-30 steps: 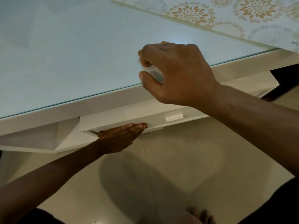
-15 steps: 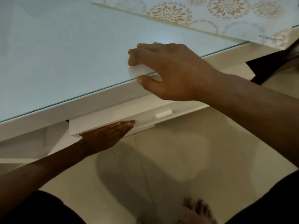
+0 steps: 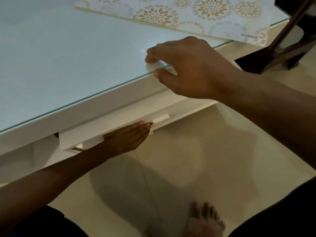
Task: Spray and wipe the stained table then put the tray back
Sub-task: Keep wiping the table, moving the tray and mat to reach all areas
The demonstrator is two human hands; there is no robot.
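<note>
The white table [image 3: 95,106] has a glass top [image 3: 68,62] that looks pale and smooth. Under its front edge sits a white pull-out tray [image 3: 85,135] with a small white tab [image 3: 161,118]. My left hand [image 3: 126,137] lies flat against the tray's front, fingers straight, fingertips beside the tab. My right hand [image 3: 189,65] is at the glass edge. Its fingertips and thumb pinch a small white wipe [image 3: 164,65], which is mostly hidden under the fingers.
A floral patterned mat [image 3: 188,12] lies on the far part of the tabletop. Dark wooden furniture legs [image 3: 282,48] stand right of the table. Below are pale floor tiles [image 3: 196,168] and a bare foot [image 3: 205,221].
My right hand has drawn the wipe across the glass to the table's front edge. My left hand has slid right along the tray front toward the tab.
</note>
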